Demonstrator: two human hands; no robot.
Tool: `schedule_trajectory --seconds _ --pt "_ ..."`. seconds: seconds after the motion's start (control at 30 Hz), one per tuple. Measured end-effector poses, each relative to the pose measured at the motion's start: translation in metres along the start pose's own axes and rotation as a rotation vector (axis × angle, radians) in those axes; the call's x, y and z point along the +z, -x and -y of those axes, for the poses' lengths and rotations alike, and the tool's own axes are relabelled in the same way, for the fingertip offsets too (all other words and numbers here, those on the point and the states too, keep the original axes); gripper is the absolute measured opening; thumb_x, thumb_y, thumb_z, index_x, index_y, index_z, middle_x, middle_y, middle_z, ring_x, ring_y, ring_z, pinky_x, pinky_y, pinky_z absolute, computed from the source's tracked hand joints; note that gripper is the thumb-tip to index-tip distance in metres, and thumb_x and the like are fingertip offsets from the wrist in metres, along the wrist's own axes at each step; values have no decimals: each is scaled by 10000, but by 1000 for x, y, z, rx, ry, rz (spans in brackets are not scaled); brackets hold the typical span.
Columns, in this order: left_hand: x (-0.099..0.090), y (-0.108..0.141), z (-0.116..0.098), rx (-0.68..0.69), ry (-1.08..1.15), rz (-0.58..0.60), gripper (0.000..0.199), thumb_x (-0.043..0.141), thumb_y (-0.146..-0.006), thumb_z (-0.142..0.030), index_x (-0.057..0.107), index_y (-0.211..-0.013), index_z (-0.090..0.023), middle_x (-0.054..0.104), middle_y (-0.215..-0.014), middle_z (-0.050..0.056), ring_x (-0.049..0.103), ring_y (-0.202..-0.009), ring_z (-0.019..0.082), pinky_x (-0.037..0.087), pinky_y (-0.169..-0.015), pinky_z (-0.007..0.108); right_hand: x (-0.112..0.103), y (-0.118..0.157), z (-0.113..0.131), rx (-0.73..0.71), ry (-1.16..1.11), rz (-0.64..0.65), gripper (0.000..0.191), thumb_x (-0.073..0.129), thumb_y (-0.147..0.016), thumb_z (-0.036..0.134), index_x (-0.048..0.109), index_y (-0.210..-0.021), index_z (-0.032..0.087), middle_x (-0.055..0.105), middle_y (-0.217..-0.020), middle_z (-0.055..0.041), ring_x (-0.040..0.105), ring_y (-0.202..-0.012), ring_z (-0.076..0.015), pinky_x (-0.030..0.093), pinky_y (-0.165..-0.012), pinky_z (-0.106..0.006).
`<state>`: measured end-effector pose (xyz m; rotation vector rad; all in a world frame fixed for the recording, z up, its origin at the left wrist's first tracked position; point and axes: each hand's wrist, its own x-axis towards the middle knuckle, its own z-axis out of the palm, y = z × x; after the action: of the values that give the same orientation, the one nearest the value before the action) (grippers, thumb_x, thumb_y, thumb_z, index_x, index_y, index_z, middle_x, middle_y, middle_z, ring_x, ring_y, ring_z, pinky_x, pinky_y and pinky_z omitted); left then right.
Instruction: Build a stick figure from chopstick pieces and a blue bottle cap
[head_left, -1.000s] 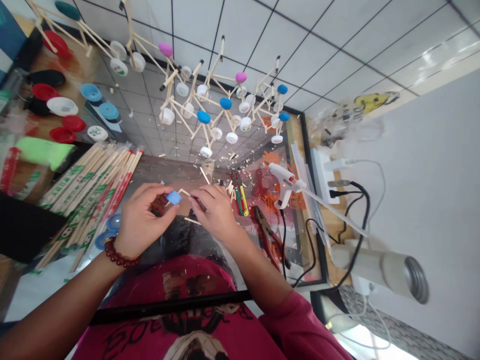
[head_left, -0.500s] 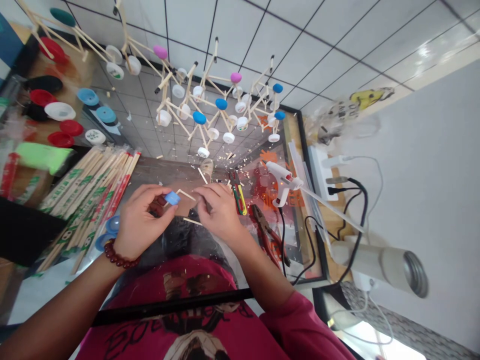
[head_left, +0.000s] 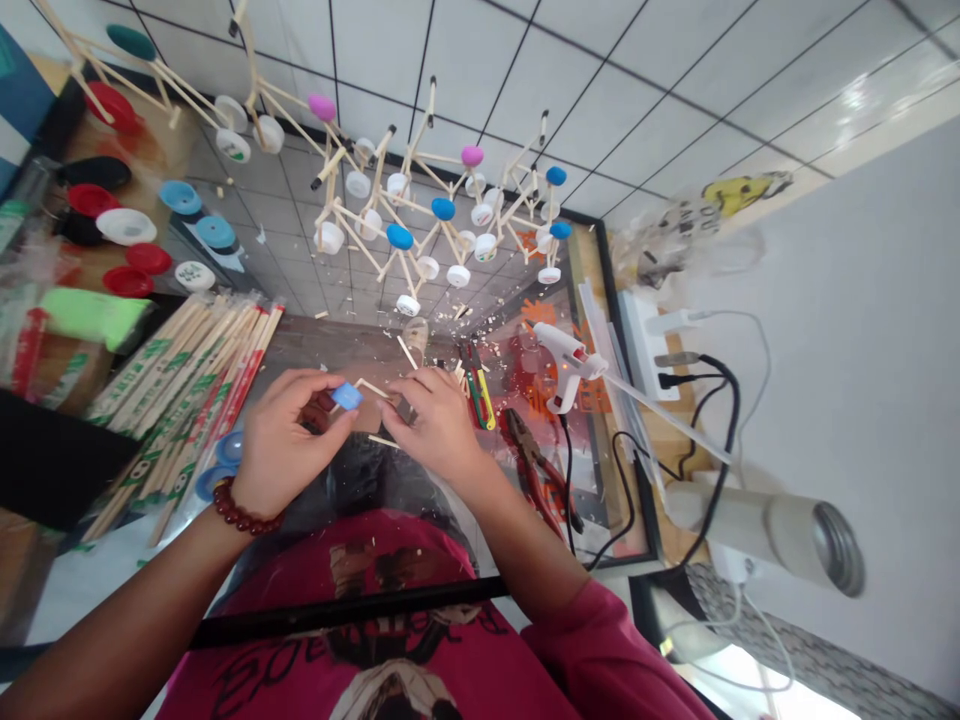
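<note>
1. Head view: the left hand pinches a small blue plastic cap between thumb and index finger, above the dark reflective tabletop.
2. The right hand is just beside the cap, fingers curled, thumb and index finger close together at the end of a thin bent wooden stick; whether they grip it cannot be told.
3. Right of the hands lie a green-and-yellow cutter, red-handled pliers and a white glue gun.
</note>
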<state>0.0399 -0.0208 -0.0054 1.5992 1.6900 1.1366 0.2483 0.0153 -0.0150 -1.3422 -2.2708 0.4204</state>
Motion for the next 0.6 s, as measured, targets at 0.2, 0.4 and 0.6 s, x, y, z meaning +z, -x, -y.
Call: schedule_trajectory --seconds 0.2,0.4,0.6 --pt "-1 0 0 0 2 11 247 793 -862 -338 815 -1072 -209 768 -1108 76 740 -699 153 654 -638 299 1 0 -1 8 -11 42 128 711 -1063 272 806 -988 229 771 -953 -70 706 -968 -243 513 -896 -383" --pt "0 -1 0 10 -32 7 237 788 -856 -345 818 -1054 -218 786 -1082 76 746 -717 180 651 -653 324 1 -1 -2 -33 -26 21 174 679 -1082 248 814 -979 212 758 -921 -63 676 -916 -226 492 -874 -359" --pt "-1 -2 -1 5 -46 12 245 771 -850 -354 812 -1048 -215 787 -1074 75 745 -735 188 656 -680 337 3 0 -2 -58 -16 -13 158 698 -1067 242 814 -961 224 779 -916 -61 694 -913 -241 500 -857 -367"
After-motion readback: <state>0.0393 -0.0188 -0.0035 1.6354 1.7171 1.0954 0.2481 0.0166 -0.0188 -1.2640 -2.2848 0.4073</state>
